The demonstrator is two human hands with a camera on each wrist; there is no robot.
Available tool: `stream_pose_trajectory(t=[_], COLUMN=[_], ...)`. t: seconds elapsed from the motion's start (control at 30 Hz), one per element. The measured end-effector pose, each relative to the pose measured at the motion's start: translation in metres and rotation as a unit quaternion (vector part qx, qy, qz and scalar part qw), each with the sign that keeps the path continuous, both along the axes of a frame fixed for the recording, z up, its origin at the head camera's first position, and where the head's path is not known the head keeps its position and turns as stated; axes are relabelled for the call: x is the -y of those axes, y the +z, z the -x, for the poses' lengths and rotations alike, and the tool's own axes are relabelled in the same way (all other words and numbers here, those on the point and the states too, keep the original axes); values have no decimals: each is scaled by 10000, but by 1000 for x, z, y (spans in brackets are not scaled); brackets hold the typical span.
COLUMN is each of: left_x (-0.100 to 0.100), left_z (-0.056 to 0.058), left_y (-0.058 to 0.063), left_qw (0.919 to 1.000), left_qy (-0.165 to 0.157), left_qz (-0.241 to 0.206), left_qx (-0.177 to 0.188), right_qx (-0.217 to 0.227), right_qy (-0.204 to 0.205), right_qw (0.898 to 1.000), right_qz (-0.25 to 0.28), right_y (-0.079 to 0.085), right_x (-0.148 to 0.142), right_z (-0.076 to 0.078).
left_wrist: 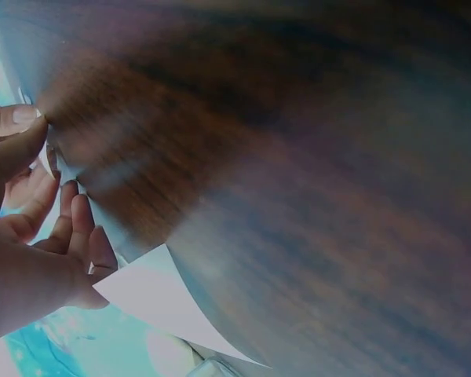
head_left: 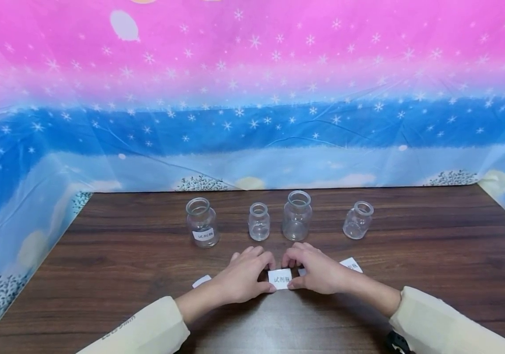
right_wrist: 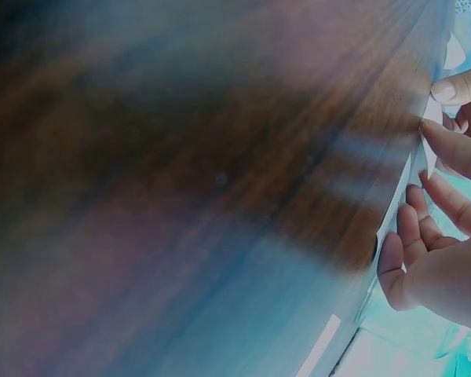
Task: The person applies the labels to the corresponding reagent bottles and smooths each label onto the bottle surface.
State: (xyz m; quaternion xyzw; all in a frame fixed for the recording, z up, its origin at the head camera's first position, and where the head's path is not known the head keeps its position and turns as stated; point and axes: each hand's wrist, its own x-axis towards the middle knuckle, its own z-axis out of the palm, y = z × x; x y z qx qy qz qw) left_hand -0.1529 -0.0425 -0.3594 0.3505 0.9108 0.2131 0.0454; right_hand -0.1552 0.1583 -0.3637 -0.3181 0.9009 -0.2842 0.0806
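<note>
A small white paper label [head_left: 280, 279] with handwritten characters is held between both hands at the front middle of the table. My left hand [head_left: 243, 278] pinches its left edge with thumb and finger. At the right edge, my right hand [head_left: 316, 270] grips it the same way. The thumbs sit close together on the label in both wrist views. More white labels lie nearby: one [head_left: 201, 280] behind the left wrist, another [head_left: 351, 265] behind the right forearm, and one [head_left: 302, 271] mostly hidden by the right hand.
Beyond the hands stands a row of clear glass jars: a large labelled jar [head_left: 202, 221] at left, a small jar [head_left: 259, 222], a large jar [head_left: 297, 216] and a small jar [head_left: 358, 220] at right. A patterned cloth [head_left: 252, 123] hangs behind the wooden table [head_left: 124, 255].
</note>
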Motion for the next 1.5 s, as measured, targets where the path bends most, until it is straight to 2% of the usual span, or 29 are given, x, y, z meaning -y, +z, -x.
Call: stream_pose_trajectory(t=[0.4,0.6,0.8,0.93,1.03,1.13,1.2,1.33,1.5], left_x=[0,0,2,3,5,7,9,13,18], left_z=[4,6,7,8,8,8,8,8,8], left_y=[-1,-2,-2,-2,1,7,11,18,21], left_qw=[9982,9976,9957,9937,9912,9860,9821,9772,9761], left_qy=[-380,-367,-386,-371,-293,-227,-212,-224,-194], left_qz=[-474,-579,-824,-988,-1175,-1481,-1672,-1893,-1955], left_qx=[-8,13,189,365,534,731,838,932,930], right_qx=[48,-54,-31,202,631,1125,1305,1520,1667], right_qy=[-12,43,164,219,195,141,155,175,169], right_qw=[10000,10000,9997,9989,9960,9893,9855,9792,9735], right_qz=[19,55,176,352,604,915,1075,1332,1557], right_y=[2,3,4,7,10,14,18,25,28], right_x=[0,0,-2,-4,-5,-7,-7,-9,-10], right_z=[-2,-2,-1,2,3,2,2,1,1])
